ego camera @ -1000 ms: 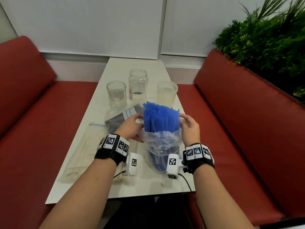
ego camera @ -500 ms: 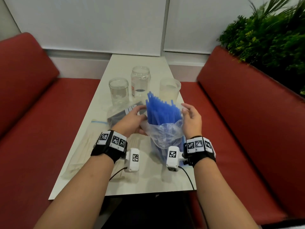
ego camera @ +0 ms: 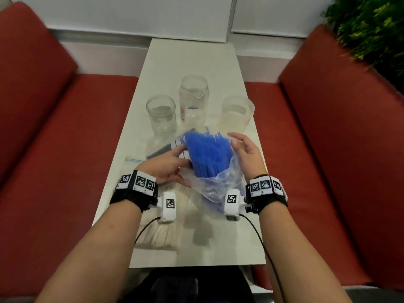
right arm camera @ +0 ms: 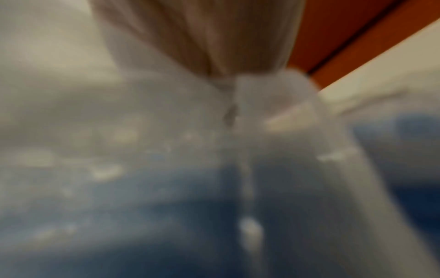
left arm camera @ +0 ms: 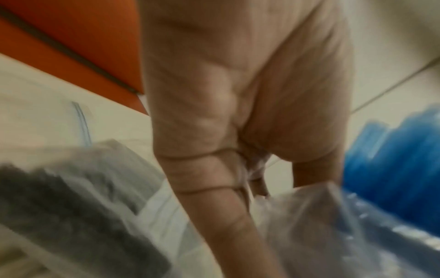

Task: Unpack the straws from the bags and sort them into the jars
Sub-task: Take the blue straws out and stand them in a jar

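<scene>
the left hand (ego camera: 167, 166) has its fingers (left arm camera: 214, 188) pinching a fold of the clear bag (ego camera: 218, 184) at its left rim, and the right hand (ego camera: 246, 153) grasps the opposite rim, its fingers curled over the plastic beside the bundle, though the right wrist view is too blurred to show the exact grip. judging by this, the 2 hands pull the mouth apart and push the bag down, so that the blue straws (ego camera: 207, 154) stand clear of the plastic and can be lifted out as 1 bunch. the straws stand nearly upright, fanned a little, their upper half out of the bag and their lower ends still inside it, above the near half of the table (ego camera: 192, 55). behind them stand 3 empty jars (ego camera: 161, 113) in a loose row, all open on top, well within reach. a bag of dark straws (ego camera: 161, 149) lies just behind the left hand, between it and the jars, and a bag of pale straws (ego camera: 161, 232) lies flat under the left wrist. the loose plastic clinging round the bundle looks like the main hindrance, and the dark bag lies in the path to the leftmost jar.
</scene>
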Available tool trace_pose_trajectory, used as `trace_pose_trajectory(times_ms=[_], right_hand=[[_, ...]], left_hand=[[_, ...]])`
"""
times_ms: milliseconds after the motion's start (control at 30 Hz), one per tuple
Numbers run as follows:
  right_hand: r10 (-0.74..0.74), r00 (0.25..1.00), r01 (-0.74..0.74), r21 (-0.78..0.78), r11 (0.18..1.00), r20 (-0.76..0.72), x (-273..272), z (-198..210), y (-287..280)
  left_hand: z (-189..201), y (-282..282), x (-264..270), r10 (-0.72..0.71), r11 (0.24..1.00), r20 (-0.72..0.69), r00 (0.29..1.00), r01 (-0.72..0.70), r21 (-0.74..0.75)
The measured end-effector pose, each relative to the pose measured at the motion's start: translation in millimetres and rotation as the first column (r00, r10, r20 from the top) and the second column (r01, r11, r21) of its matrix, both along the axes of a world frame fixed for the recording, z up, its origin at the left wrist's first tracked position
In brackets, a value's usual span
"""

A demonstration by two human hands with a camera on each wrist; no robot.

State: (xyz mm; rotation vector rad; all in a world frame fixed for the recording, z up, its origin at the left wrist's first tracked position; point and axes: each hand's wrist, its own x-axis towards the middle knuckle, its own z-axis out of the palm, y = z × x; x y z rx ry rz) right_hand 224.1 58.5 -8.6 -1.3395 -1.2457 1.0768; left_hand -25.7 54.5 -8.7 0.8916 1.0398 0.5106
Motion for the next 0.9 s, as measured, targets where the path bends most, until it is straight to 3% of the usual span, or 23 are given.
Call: trace_pose_trajectory(times_ms=[33, 100, 133, 200, 300, 400, 467, 533, 600, 667, 700, 767, 833, 900], right_hand=[[0.004, 0.999, -0.001, -0.058, 0.998, 0.055, 1.3, -0.6, -1.1], [0.027, 0.988, -0.004, -0.154, 0.988, 0.151, 3.7, 0.4, -2.6], [0.046, 0.984, -0.016, -0.176, 0.984, 0.170, 4.3, 4.5, -1.1], [0.061, 0.981, -0.033, -0.156, 0.987, 0.182, 3.2, 18.0, 2.9], [0.011, 0.987, 0.006, -0.104, 0.995, 0.160, 0.4, 35.4, 9.9], [0.033, 0.966, 0.018, -0.192, 0.981, 0.257, 1.8, 35.2, 9.9], [0.095, 0.914, 0.010, -0.257, 0.966, 0.394, 3.7, 34.4, 11.1], [0.032, 0.886, 0.037, -0.139, 0.990, 0.462, 2.2, 48.6, 16.6], [-0.046, 0.932, 0.053, -0.009, 0.999, 0.360, -1.7, 71.9, 26.7], [0.057, 0.962, -0.038, -0.076, 0.996, 0.267, -3.1, 89.2, 37.9], [0.176, 0.930, -0.123, -0.178, 0.976, 0.322, -2.9, 94.4, 41.0], [0.446, 0.733, -0.221, -0.440, 0.870, 0.514, -1.5, 94.8, 41.4], [0.580, 0.555, -0.188, -0.589, 0.785, 0.596, -3.9, 84.4, 36.2], [0.568, 0.540, -0.131, -0.604, 0.786, 0.621, -9.1, 73.1, 29.9]], left_hand=[[2.7, -1.5, 0.1, -0.004, 1.000, -0.116, 0.993, 0.005, 0.006], [10.0, -3.1, 1.6, 0.012, 0.996, -0.404, 0.915, 0.023, 0.081], [13.3, -0.5, 1.5, -0.006, 0.995, -0.432, 0.902, 0.050, 0.090], [24.0, 2.4, 2.9, -0.006, 0.999, -0.256, 0.967, 0.017, 0.040], [28.0, 9.8, 7.5, 0.073, 0.997, -0.096, 0.993, -0.075, -0.023], [24.9, 14.0, 10.7, 0.122, 0.992, -0.156, 0.980, -0.122, 0.007], [22.4, 17.3, 10.5, 0.066, 0.997, -0.235, 0.970, -0.055, 0.053], [22.3, 21.1, 10.5, 0.034, 0.998, -0.250, 0.968, -0.021, 0.057], [21.0, 26.9, 10.9, 0.067, 0.997, -0.255, 0.965, -0.059, 0.042], [19.6, 32.6, 12.6, 0.088, 0.996, -0.255, 0.963, -0.083, 0.031], [19.0, 34.7, 13.8, 0.090, 0.996, -0.244, 0.966, -0.085, 0.029], [16.4, 38.7, 14.1, 0.100, 0.995, -0.226, 0.969, -0.097, 0.026], [13.2, 40.9, 14.3, 0.127, 0.992, -0.206, 0.970, -0.127, 0.009], [10.4, 40.5, 14.9, 0.146, 0.989, -0.186, 0.972, -0.151, -0.008]])
